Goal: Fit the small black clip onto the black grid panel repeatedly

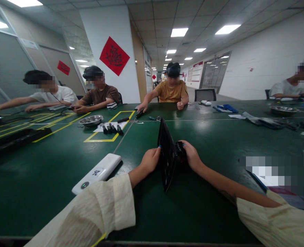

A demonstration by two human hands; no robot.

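A flat black panel [166, 151] stands on its edge on the green table [51, 171], tilted toward me. My left hand [149, 160] is closed on its left side, fingers curled round the edge. My right hand [190, 154] presses against the panel's right face, closed on a small black part [180, 151] there. Both my sleeves are cream coloured.
A white power bank [97, 173] lies left of my left arm. Farther off sit several small black parts [112, 129] on paper inside a yellow outline, a metal bowl [91, 120], and a long black tray [15, 140] at the left. Several people sit round the table.
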